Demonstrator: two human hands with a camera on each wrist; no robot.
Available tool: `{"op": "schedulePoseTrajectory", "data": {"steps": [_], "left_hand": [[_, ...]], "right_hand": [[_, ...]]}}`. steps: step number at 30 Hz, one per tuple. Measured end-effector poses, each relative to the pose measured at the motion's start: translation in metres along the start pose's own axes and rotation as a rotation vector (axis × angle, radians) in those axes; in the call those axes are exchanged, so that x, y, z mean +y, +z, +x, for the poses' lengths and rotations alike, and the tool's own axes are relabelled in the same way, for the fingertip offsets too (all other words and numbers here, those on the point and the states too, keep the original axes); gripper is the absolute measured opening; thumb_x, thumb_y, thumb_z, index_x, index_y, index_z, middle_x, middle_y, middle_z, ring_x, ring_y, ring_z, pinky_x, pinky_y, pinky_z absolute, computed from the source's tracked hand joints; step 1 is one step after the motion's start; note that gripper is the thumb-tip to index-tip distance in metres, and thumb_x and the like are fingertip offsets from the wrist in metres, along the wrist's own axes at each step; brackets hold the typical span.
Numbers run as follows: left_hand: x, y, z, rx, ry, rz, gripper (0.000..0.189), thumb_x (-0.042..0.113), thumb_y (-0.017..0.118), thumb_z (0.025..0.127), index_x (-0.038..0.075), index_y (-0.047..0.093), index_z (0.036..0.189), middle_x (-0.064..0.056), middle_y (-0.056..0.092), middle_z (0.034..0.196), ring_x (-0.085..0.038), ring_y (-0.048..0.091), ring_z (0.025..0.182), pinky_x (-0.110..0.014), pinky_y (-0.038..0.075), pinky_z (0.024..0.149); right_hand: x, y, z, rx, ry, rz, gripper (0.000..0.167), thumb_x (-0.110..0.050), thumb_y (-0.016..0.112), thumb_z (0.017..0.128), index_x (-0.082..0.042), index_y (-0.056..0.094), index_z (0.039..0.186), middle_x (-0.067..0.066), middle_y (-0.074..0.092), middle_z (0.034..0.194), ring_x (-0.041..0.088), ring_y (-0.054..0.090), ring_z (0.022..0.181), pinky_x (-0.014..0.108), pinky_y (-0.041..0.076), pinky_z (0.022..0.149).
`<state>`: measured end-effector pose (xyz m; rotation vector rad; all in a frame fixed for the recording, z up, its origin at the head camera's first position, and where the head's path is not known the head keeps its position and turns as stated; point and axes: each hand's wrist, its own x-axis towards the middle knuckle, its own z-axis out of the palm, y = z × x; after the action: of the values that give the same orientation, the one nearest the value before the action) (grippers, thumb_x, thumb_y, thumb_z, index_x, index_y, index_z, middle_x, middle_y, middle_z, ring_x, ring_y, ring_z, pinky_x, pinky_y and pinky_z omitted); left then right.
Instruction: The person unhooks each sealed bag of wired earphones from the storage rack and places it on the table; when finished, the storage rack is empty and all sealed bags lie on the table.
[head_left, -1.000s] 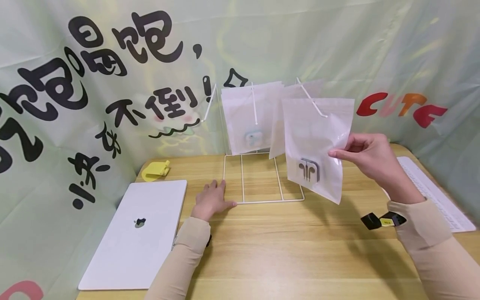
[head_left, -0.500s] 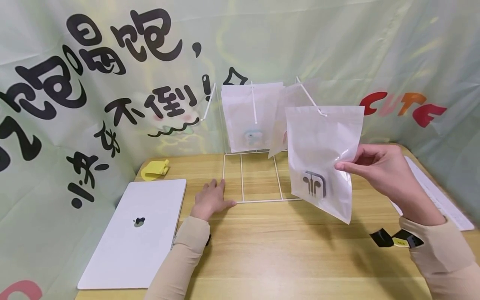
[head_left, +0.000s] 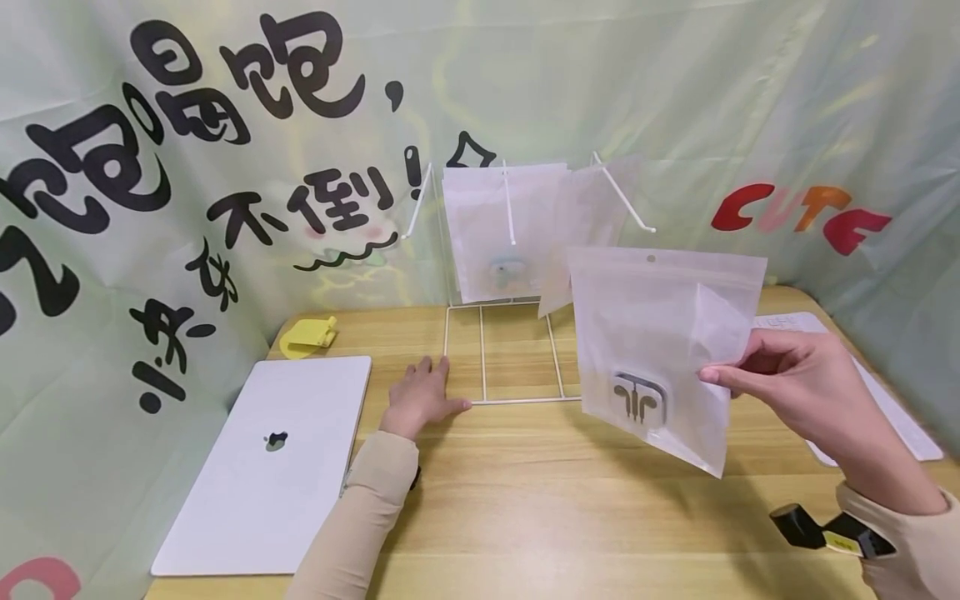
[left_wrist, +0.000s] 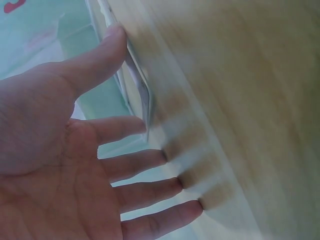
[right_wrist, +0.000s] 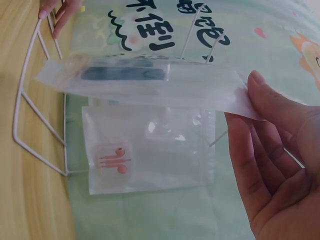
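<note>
Held pouch [head_left: 660, 325]: moved lower and to the right in the head view since half a second ago; its punched hole is now apart from the tip of the right hook [head_left: 625, 193]. It is in the air, in front of the wire rack [head_left: 482, 350].
Right hand [head_left: 813, 396]: thumb and forefinger pinch the pouch by its side edge; the right wrist view adds the other fingers, bent and off the plastic.
Earphone case [head_left: 640, 402]: low inside the held pouch, its dark earphone picture facing the head camera; the right wrist view catches this pouch nearly edge-on, as a dark strip.
Rear pouch [right_wrist: 150, 150]: hangs behind; red earphones [right_wrist: 115, 160] show in it from the right wrist, while the head view has them covered.
Left hand [head_left: 420, 398]: at the rack base's left front corner; the left wrist view shows straight, separated fingers and the thumb against the wire.
Middle pouch [head_left: 498, 217]: on the middle hook, a bluish item blurred inside.
Laptop [head_left: 270, 475]: closed, left of the left hand.
</note>
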<state>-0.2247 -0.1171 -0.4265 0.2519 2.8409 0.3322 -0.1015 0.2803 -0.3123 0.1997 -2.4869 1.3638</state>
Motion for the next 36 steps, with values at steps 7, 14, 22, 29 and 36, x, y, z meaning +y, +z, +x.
{"op": "schedulePoseTrajectory", "data": {"steps": [7,14,22,29,36], "left_hand": [[-0.001,0.001,0.001,0.003,0.004,0.016,0.091,0.056,0.068,0.087,0.010,0.030,0.156,-0.023,0.026,0.157,-0.048,0.027,0.139,-0.066,0.036,0.098],[-0.001,0.002,0.001,0.008,0.000,-0.002,0.090,0.055,0.069,0.087,0.010,0.031,0.156,-0.022,0.025,0.157,-0.047,0.027,0.140,-0.067,0.032,0.100],[-0.002,0.003,0.001,0.004,-0.006,0.002,0.090,0.055,0.068,0.088,0.012,0.030,0.156,-0.021,0.024,0.158,-0.047,0.026,0.140,-0.067,0.033,0.101],[-0.002,0.002,0.000,0.002,-0.004,0.017,0.090,0.057,0.067,0.088,0.012,0.029,0.157,-0.021,0.024,0.158,-0.046,0.026,0.141,-0.066,0.035,0.099],[-0.001,0.001,-0.001,0.011,0.004,0.030,0.089,0.056,0.067,0.088,0.011,0.030,0.156,-0.021,0.026,0.157,-0.047,0.028,0.140,-0.066,0.037,0.097]], "right_hand": [[0.013,-0.008,-0.013,-0.004,0.044,-0.047,0.021,-0.006,0.085,0.078,-0.008,0.067,0.068,0.007,0.062,0.058,0.014,0.056,0.054,0.029,0.035,0.049],[0.044,-0.021,-0.009,-0.070,0.169,-0.037,0.014,-0.009,0.080,0.084,-0.001,0.070,0.080,0.009,0.064,0.065,0.021,0.063,0.060,0.022,0.046,0.063],[0.083,-0.029,0.017,-0.174,0.199,0.088,0.014,-0.004,0.074,0.089,0.007,0.066,0.086,0.004,0.066,0.072,0.014,0.061,0.065,0.029,0.054,0.060],[0.107,-0.030,0.041,-0.230,0.255,0.070,0.012,-0.007,0.074,0.090,0.003,0.067,0.089,0.004,0.068,0.074,0.014,0.064,0.066,0.033,0.057,0.060],[0.128,-0.030,0.060,-0.298,0.344,-0.038,0.039,-0.025,0.078,0.087,0.008,0.061,0.097,0.006,0.065,0.076,0.019,0.063,0.069,0.036,0.058,0.065]]}}
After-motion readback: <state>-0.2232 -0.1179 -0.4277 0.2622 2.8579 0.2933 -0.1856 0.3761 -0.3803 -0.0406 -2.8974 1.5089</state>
